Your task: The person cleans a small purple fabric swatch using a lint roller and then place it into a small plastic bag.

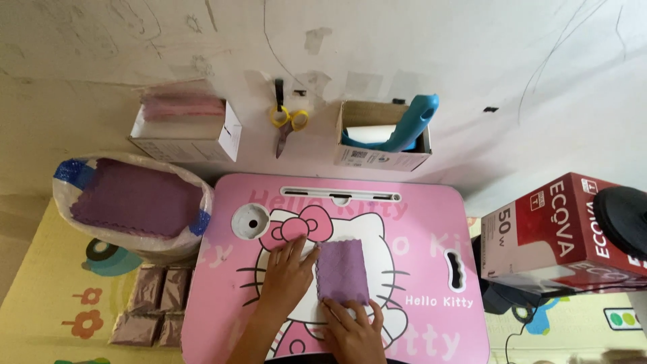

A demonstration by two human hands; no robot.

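Nearest the camera, the right hand [354,323] presses flat on the near edge of a small purple textured cloth [343,271], pinning it to the pink cartoon-printed lap table [431,222], while the left hand [290,269], fingers spread flat, steadies its left side; neither grasps.

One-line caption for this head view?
Both hands, left hand and right hand, flatten a purple cloth on a pink table.

Left hand [288,267], right hand [354,328]: bare, no sleeves, no rings.
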